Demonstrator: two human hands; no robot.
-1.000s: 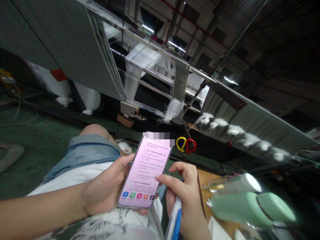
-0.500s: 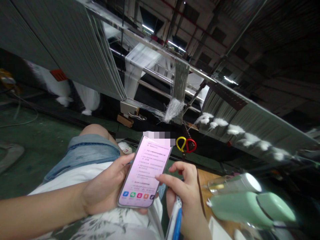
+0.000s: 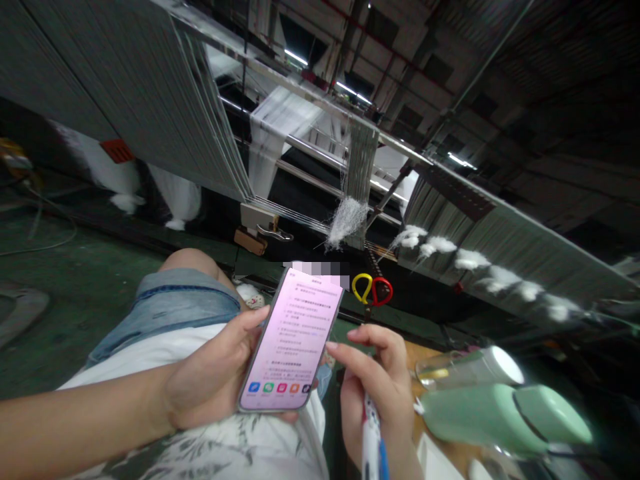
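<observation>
My left hand [image 3: 215, 373] is wrapped round a smartphone [image 3: 295, 333], its thumb along the left edge. Lines of text fill the phone's pinkish lit screen, with a row of coloured app icons at the bottom. Just right of the phone, my right hand [image 3: 383, 380] has its index fingertip close to the screen's edge. A white-and-blue pen [image 3: 373, 433] is tucked in the right hand's curled fingers, pointing down toward me. Part of the phone's back and the fingers behind it are hidden.
Scissors with yellow and red handles [image 3: 373, 290] hang beyond the phone. Frames of stretched threads [image 3: 125, 80] cross the view, with white yarn bunches [image 3: 473, 259] below. A green bottle [image 3: 485, 413] and a clear cup [image 3: 465, 368] lie across a wooden surface [image 3: 417, 353] at right.
My right hand has drawn back to the right, its index finger leaving the screen. The pen moved with it. The phone shifted slightly, and the text on it sits a little differently.
</observation>
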